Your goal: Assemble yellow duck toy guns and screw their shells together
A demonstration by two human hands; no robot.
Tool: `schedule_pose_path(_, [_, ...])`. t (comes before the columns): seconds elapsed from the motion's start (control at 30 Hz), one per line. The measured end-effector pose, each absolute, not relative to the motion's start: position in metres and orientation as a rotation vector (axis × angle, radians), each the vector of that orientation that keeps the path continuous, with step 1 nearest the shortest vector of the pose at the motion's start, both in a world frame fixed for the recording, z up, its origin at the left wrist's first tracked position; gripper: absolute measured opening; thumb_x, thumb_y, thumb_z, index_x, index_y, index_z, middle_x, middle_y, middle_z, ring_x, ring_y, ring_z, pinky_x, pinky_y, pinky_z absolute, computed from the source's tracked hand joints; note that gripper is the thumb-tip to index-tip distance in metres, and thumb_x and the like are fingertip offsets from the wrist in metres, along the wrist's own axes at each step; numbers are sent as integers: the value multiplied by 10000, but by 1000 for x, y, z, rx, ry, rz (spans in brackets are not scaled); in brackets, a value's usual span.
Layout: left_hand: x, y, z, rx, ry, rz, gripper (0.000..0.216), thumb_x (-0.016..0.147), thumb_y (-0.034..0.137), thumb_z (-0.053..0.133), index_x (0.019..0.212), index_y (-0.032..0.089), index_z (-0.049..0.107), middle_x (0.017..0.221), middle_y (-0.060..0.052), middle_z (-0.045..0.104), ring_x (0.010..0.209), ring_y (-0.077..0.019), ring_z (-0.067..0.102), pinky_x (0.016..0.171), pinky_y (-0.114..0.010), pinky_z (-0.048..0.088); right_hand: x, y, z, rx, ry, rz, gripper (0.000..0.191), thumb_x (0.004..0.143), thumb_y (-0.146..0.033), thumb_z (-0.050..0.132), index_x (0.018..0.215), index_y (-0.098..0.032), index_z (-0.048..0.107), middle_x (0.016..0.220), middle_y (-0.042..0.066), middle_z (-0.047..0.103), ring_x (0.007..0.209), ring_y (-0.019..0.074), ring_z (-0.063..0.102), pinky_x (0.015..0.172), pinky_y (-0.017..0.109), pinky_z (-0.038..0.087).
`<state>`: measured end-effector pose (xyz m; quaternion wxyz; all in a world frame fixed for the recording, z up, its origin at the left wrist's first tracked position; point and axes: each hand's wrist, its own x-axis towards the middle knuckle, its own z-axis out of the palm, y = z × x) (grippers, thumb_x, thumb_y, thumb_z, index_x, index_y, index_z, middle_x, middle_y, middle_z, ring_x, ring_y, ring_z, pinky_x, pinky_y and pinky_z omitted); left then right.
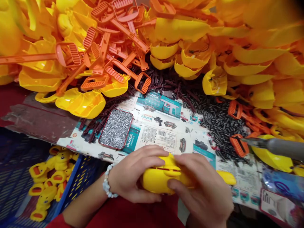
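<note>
Both of my hands grip a yellow plastic toy body (158, 180) low in the middle of the view, just over the table's near edge. My left hand (133, 175), with a bead bracelet on its wrist, wraps round the toy's left end. My right hand (204, 186) covers its right side, fingers pressed on the top seam. A yellow tip sticks out beyond my right hand.
Heaped yellow shells (80, 103) and orange strap parts (114, 47) fill the back. A tray of small metal screws (116, 128) lies on printed cardboard (163, 126); black pins (218, 120) are spread at right. A grey tool (277, 147) pokes in from the right. A blue crate (71, 186) with finished yellow toys stands lower left.
</note>
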<state>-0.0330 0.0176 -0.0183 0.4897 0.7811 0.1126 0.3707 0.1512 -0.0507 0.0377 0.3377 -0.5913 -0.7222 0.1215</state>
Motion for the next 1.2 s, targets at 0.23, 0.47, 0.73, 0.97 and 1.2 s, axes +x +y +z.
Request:
schedule_pose_path(0.23, [-26, 4, -44, 1615, 688, 1002, 896, 651, 679, 665, 1350, 197, 381, 1302, -183, 499, 1163, -333, 531, 994, -490, 428, 137, -53, 32, -1407, -1942, 541, 59, 992, -169, 490, 979, -141, 541, 867, 16, 552, 769, 123, 513, 672, 227, 419])
schedule_pose_path(0.47, [-18, 1, -33, 1689, 820, 1283, 570, 854, 637, 384, 1098, 158, 572, 1015, -135, 644, 943, -269, 633, 822, -421, 520, 122, -54, 31, -1397, -1920, 383, 39, 976, -134, 507, 966, -123, 543, 801, 35, 541, 702, 142, 486, 631, 261, 411])
schedule_pose_path(0.73, [-18, -6, -35, 1693, 878, 1196, 560, 880, 606, 333, 1083, 139, 565, 1014, -148, 642, 938, -268, 632, 816, -416, 525, 121, -54, 34, -1535, -1919, 379, 103, 985, -187, 469, 912, -152, 533, 815, 23, 536, 723, 148, 482, 649, 274, 393])
schedule_pose_path(0.97, [-13, -12, -36, 1704, 878, 1196, 610, 882, 637, 273, 1108, 138, 541, 1020, -153, 635, 957, -270, 628, 861, -422, 502, 113, -47, 33, -1455, -1962, 291, 93, 958, -111, 450, 903, -137, 520, 838, 42, 528, 727, 159, 474, 671, 280, 392])
schedule_pose_path(1.2, [-21, -10, -39, 1574, 950, 1146, 642, 883, 657, 237, 1108, 154, 567, 1072, -137, 628, 1005, -273, 598, 886, -432, 479, 128, -51, 43, -1528, -1980, 274, 104, 997, -226, 471, 1015, -138, 522, 951, 43, 566, 861, 182, 512, 809, 324, 381])
